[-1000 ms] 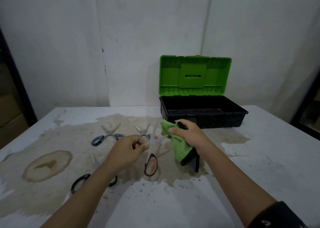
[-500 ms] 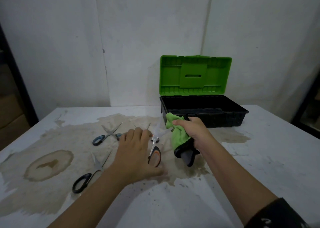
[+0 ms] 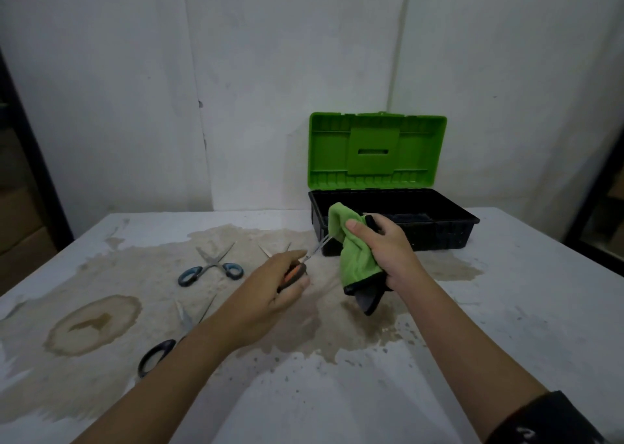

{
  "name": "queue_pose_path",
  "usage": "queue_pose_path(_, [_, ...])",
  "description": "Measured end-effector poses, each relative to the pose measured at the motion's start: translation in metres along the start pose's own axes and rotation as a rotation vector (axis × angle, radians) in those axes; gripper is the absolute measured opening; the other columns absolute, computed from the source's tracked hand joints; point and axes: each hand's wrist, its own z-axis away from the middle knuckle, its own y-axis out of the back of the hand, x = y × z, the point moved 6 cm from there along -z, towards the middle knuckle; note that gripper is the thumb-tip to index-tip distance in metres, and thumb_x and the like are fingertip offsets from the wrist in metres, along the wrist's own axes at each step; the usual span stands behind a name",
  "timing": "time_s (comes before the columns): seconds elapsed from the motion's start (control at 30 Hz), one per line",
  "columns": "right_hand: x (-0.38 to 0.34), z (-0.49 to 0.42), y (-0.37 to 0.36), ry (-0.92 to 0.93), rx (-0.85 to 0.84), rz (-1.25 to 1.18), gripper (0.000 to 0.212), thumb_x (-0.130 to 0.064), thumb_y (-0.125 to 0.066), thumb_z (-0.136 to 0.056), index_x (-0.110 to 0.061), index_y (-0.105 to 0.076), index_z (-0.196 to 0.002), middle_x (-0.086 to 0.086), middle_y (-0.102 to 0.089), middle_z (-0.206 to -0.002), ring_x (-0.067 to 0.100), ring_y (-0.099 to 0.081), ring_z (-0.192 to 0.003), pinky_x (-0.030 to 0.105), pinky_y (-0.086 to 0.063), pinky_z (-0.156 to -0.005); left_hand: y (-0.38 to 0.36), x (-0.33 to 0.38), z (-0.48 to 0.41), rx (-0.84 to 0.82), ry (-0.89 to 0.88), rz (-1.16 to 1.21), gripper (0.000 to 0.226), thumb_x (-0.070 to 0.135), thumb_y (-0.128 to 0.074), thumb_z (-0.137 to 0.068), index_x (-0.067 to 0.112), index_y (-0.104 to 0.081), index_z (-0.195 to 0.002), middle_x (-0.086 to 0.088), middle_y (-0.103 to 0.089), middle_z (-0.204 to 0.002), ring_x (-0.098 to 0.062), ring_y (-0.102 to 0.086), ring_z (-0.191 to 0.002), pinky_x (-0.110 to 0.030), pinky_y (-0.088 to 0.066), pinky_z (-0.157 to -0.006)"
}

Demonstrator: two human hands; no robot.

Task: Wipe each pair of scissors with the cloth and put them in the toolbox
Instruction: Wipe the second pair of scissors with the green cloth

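L hand (image 3: 270,288) now up off table (image 3: 506,308), clamped on orange scissors (image 3: 293,272), blades into cloth (image 3: 354,258) gripped by R hand (image 3: 388,254). Wiping starts; toolbox (image 3: 439,237) next.

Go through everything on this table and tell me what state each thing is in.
Toolbox: open, lid upright.
Cloth: bunched in right hand, wrapped over blade tips.
Orange scissors: gripped by left hand, off the table.
Blue scissors: lying on table, blades apart.
Black scissors: lying on table, blades apart.
Fourth scissors: mostly hidden behind left hand.
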Motion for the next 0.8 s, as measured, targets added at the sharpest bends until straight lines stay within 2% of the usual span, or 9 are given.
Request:
queue_pose_path(0.07, [0.002, -0.003, 0.004, 0.022, 0.035, 0.026, 0.029, -0.026, -0.072, -0.082, -0.014, -0.064, -0.107, 0.010, -0.068, -0.107, 0.025, -0.067, -0.094, 0.039, -0.056, -0.081, 0.000, -0.003, -0.002, 0.026, 0.119, 0.388, 0.028, 0.036, -0.041, -0.096, 0.032, -0.051, -0.121, 0.002, -0.065, -0.110, -0.013, -0.063, -0.100, -0.026, -0.053, -0.078])
queue_pose_path(0.13, [0.004, -0.005, 0.006, 0.047, 0.064, 0.110, 0.033, -0.031, -0.072, -0.081, -0.020, -0.062, -0.112, 0.004, -0.064, -0.113, 0.022, -0.063, -0.102, 0.043, -0.052, -0.090, 0.000, -0.004, -0.002, 0.055, 0.235, 0.622, 0.027, 0.027, -0.038, -0.099, 0.021, -0.057, -0.116, -0.011, -0.069, -0.107, -0.025, -0.068, -0.098, -0.040, -0.057, -0.079])
queue_pose_path(0.2, [0.004, -0.006, 0.008, 0.090, 0.095, 0.212, 0.037, -0.035, -0.069, -0.083, -0.024, -0.060, -0.117, -0.002, -0.058, -0.121, 0.017, -0.056, -0.111, 0.041, -0.048, -0.095, 0.000, -0.004, -0.004, 0.064, 0.298, 0.700, 0.031, 0.029, -0.035, -0.099, 0.016, -0.059, -0.115, -0.010, -0.072, -0.106, -0.021, -0.070, -0.097, -0.036, -0.058, -0.078])
queue_pose_path(0.27, [0.003, -0.004, 0.013, 0.143, 0.162, 0.303, 0.041, -0.036, -0.066, -0.085, -0.023, -0.057, -0.123, -0.007, -0.051, -0.121, 0.011, -0.048, -0.114, 0.033, -0.043, -0.094, 0.000, -0.008, -0.007, 0.093, 0.358, 0.749, 0.035, 0.034, -0.035, -0.099, 0.017, -0.062, -0.114, -0.003, -0.074, -0.103, -0.014, -0.070, -0.098, -0.031, -0.056, -0.077])
queue_pose_path(0.4, [-0.006, 0.006, 0.016, 0.394, 0.255, 0.473, 0.036, -0.031, -0.065, -0.087, -0.022, -0.058, -0.121, -0.003, -0.050, -0.113, 0.011, -0.049, -0.108, 0.015, -0.036, -0.084, 0.000, -0.017, -0.011, 0.201, 0.472, 0.928, 0.032, 0.035, -0.042, -0.096, 0.015, -0.065, -0.107, -0.007, -0.070, -0.108, -0.023, -0.065, -0.100, -0.036, -0.054, -0.076])
queue_pose_path(0.5, [-0.012, 0.025, -0.005, 0.652, 0.146, 0.580, 0.037, -0.027, -0.065, -0.086, -0.021, -0.059, -0.122, -0.001, -0.052, -0.112, 0.009, -0.049, -0.102, 0.006, -0.035, -0.086, 0.001, -0.018, -0.010, 0.262, 0.473, 0.936, 0.020, 0.029, -0.050, -0.094, 0.019, -0.067, -0.097, -0.005, -0.069, -0.099, -0.020, -0.066, -0.087, -0.030, -0.055, -0.064])
queue_pose_path(0.63, [-0.001, 0.041, -0.035, 0.895, 0.028, 0.845, 0.032, -0.028, -0.063, -0.087, -0.019, -0.063, -0.118, 0.002, -0.054, -0.115, 0.016, -0.048, -0.100, 0.019, -0.042, -0.087, -0.004, -0.020, -0.009, 0.218, 0.439, 0.900, 0.016, 0.019, -0.057, -0.089, 0.013, -0.070, -0.097, -0.011, -0.072, -0.100, -0.019, -0.068, -0.088, -0.026, -0.058, -0.067])
queue_pose_path(0.7, [0.003, 0.031, -0.031, 0.888, 0.065, 0.871, 0.029, -0.022, -0.064, -0.086, -0.016, -0.065, -0.115, 0.005, -0.054, -0.111, 0.019, -0.048, -0.096, 0.025, -0.046, -0.084, -0.005, -0.022, -0.006, 0.174, 0.419, 0.862, 0.016, 0.015, -0.057, -0.089, 0.011, -0.071, -0.095, -0.012, -0.074, -0.098, -0.017, -0.069, -0.086, -0.021, -0.058, -0.067])
queue_pose_path(0.8, [-0.003, 0.009, -0.008, 0.749, 0.227, 0.813, 0.028, -0.019, -0.065, -0.086, -0.015, -0.066, -0.114, 0.006, -0.052, -0.106, 0.021, -0.048, -0.094, 0.035, -0.049, -0.081, -0.005, -0.025, -0.001, 0.155, 0.427, 0.810, 0.016, 0.013, -0.057, -0.090, 0.015, -0.072, -0.089, -0.004, -0.076, -0.084, -0.014, -0.068, -0.078, -0.017, -0.056, -0.062])
